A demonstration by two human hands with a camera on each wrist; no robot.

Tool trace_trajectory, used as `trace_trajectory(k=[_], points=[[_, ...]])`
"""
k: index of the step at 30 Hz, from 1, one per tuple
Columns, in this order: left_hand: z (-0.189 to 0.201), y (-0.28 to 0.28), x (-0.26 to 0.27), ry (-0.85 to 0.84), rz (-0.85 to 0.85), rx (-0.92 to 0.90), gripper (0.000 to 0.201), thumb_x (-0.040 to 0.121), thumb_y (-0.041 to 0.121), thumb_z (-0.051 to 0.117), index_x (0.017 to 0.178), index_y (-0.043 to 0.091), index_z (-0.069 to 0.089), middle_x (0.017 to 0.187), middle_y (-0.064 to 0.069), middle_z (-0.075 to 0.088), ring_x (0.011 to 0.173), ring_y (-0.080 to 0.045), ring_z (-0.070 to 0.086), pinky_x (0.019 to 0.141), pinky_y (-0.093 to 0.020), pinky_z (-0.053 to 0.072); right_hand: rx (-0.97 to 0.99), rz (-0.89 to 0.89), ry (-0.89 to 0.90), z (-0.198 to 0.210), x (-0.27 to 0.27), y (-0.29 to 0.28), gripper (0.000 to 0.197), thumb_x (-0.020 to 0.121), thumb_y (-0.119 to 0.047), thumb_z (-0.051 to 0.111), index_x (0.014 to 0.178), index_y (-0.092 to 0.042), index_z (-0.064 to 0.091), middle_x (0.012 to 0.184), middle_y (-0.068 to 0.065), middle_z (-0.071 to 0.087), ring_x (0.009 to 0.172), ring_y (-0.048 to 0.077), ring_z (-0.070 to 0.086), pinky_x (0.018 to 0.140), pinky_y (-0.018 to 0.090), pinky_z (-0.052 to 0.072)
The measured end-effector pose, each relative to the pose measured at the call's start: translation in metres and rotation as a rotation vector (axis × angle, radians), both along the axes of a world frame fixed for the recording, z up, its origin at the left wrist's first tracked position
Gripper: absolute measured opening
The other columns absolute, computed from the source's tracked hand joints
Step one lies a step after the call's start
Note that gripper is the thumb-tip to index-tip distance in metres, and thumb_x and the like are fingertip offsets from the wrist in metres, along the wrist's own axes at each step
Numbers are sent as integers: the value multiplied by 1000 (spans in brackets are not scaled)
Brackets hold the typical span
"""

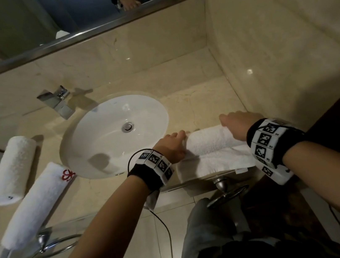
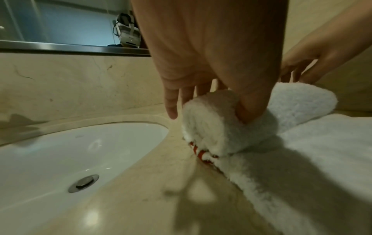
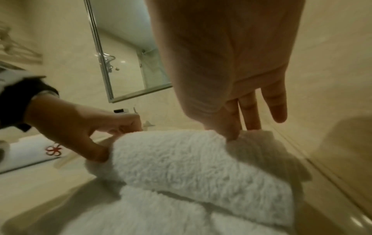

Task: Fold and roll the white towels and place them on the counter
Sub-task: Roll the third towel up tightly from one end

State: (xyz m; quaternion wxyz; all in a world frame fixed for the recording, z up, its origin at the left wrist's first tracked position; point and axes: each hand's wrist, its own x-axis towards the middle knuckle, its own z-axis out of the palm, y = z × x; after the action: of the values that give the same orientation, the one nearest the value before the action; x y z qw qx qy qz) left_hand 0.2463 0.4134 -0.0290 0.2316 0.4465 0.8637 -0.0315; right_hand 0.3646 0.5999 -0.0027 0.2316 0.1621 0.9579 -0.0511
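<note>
A white towel (image 1: 208, 143) lies half rolled on the beige counter (image 1: 194, 103), right of the sink. Its unrolled flat part (image 1: 214, 163) reaches the counter's front edge. My left hand (image 1: 173, 143) grips the roll's left end; the left wrist view shows that hand (image 2: 201, 89) with its thumb pressed into the roll (image 2: 213, 127) and fingers behind it. At the right end my right hand (image 1: 236, 121) holds the roll. In the right wrist view this hand (image 3: 241, 124) pinches the roll (image 3: 191, 162) near its far edge. Two finished rolls (image 1: 12, 170) (image 1: 37, 204) lie left of the sink.
The white sink (image 1: 101, 121) with a chrome faucet (image 1: 59, 101) sits in mid counter. A tiled wall (image 1: 273, 47) closes the right side and a mirror (image 1: 80, 9) hangs behind. Towel rings (image 1: 227, 193) (image 1: 56, 245) hang below the counter's front edge.
</note>
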Motion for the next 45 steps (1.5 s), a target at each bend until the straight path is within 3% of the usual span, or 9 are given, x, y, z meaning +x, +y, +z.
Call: trace_trajectory(k=[7, 14, 18, 25, 33, 38, 40, 43, 45], points=[[3, 12, -22, -16, 54, -99, 77, 75, 29, 73, 139, 16, 34, 136, -8, 47, 123, -30, 46, 103, -37, 40, -302, -165, -111, 1, -21, 29, 29, 81, -10, 65, 101, -16, 45, 111, 7, 52, 91, 20, 46, 61, 26, 37], [-1, 23, -39, -4, 1, -126, 56, 73, 30, 73, 123, 12, 52, 121, -10, 57, 111, -28, 56, 96, -35, 45, -350, -165, -229, -14, -30, 35, 63, 79, -21, 70, 133, -15, 38, 133, 9, 49, 115, 24, 51, 98, 35, 45], [-3, 26, -50, -28, 49, -100, 56, 77, 22, 71, 124, 8, 45, 117, -15, 59, 109, -31, 55, 89, -34, 44, -320, -120, -198, -15, -41, 39, 65, 81, -26, 70, 138, -10, 41, 139, 8, 45, 125, 25, 46, 102, 30, 40], [1, 32, -58, 19, 81, -71, 52, 79, 21, 69, 120, 8, 41, 111, -15, 60, 101, -32, 57, 80, -36, 43, -200, -108, -51, -13, -53, 38, 51, 79, -25, 70, 120, -9, 45, 119, 12, 54, 92, 22, 49, 74, 29, 40], [-13, 7, -31, 134, 52, 103, 50, 83, 23, 63, 127, 12, 43, 119, -10, 54, 106, -29, 57, 85, -37, 46, 66, 42, 79, -19, -29, 10, 51, 78, -24, 68, 120, -14, 41, 124, 6, 44, 115, 25, 40, 89, 34, 36], [-13, -9, -18, 290, -112, 14, 67, 88, 43, 52, 143, 14, 27, 154, -4, 23, 139, -23, 27, 113, -36, 18, 179, 33, 87, -25, -19, -11, 48, 78, -6, 62, 121, -8, 41, 123, 13, 42, 116, 29, 40, 84, 36, 42], [-11, -16, -13, 319, -134, 4, 65, 91, 45, 43, 145, 14, 24, 156, -4, 18, 141, -23, 23, 116, -38, 9, 201, 24, 113, -29, -17, -19, 44, 63, 2, 71, 103, -1, 53, 104, 19, 53, 98, 33, 53, 69, 40, 50], [-5, -19, -4, 313, -166, 78, 42, 90, 30, 42, 123, 8, 54, 136, -13, 51, 118, -29, 54, 102, -40, 36, 127, 6, 139, -30, -11, -23, 55, 34, 2, 83, 79, -1, 51, 75, 19, 57, 68, 31, 59, 47, 34, 50], [0, -17, -5, 262, -159, 146, 32, 83, 28, 42, 89, 7, 66, 95, -12, 70, 78, -31, 66, 73, -34, 49, 124, -33, 16, -21, -9, -26, 57, 63, -11, 76, 109, -4, 43, 111, 18, 51, 103, 32, 52, 77, 37, 47]])
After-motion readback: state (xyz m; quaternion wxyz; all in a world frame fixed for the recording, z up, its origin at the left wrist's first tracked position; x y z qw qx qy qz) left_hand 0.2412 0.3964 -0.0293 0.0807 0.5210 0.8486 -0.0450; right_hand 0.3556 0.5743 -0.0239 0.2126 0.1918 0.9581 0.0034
